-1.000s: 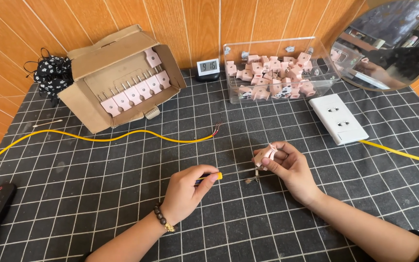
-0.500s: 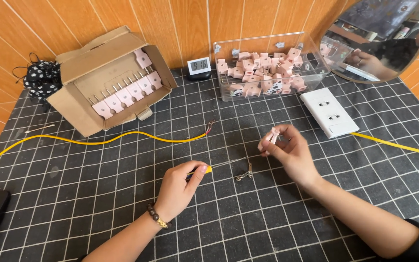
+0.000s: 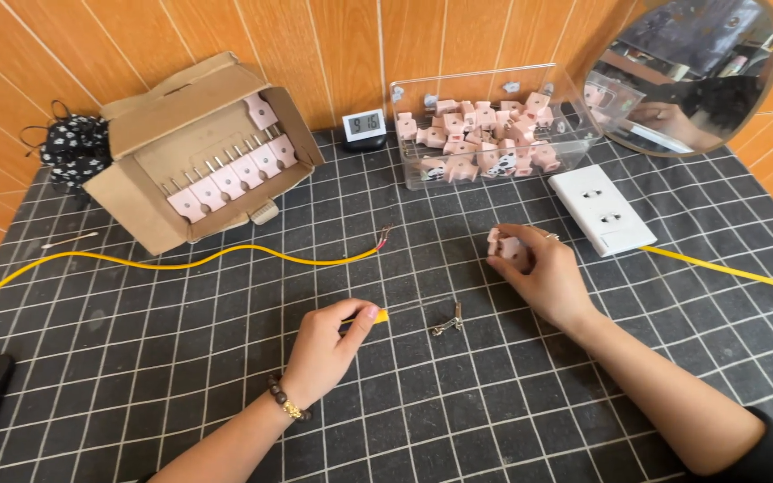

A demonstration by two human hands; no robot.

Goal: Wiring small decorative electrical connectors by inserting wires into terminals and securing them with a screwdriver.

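Orange wooden planks make the wall, and below them lies a dark mat with thin white grid lines [image 3: 181, 358].

The left hand [image 3: 324, 349] rests on the mat, with a bead bracelet on its wrist. Its fingers are curled narrow and pinch a small yellow-handled tool [image 3: 370, 316]. Only the yellow end shows. The tool lies flat, and its long line runs side to side, with the yellow tip pointing to the right.

The right hand [image 3: 543, 273] is lifted a little, off to the right. Its fingers close around a small pale pink plastic plug piece [image 3: 505, 244], which sticks out toward the left and up. I cannot tell which way its long line runs.

Between the two hands, on the mat, lies a small bent metal part [image 3: 447, 322]. It touches neither hand.

A long yellow wire [image 3: 225, 258] snakes across the mat from the left. Its bare end points up and to the right.

At the back left, a brown cardboard box [image 3: 203, 148] lies open with a row of pink plug pieces inside. At the back, a clear plastic tub [image 3: 494, 134] is full of more pink pieces. A white flat wall socket [image 3: 601, 210] sits just beside the right hand. A small digital clock [image 3: 364, 125] stands by the wall.
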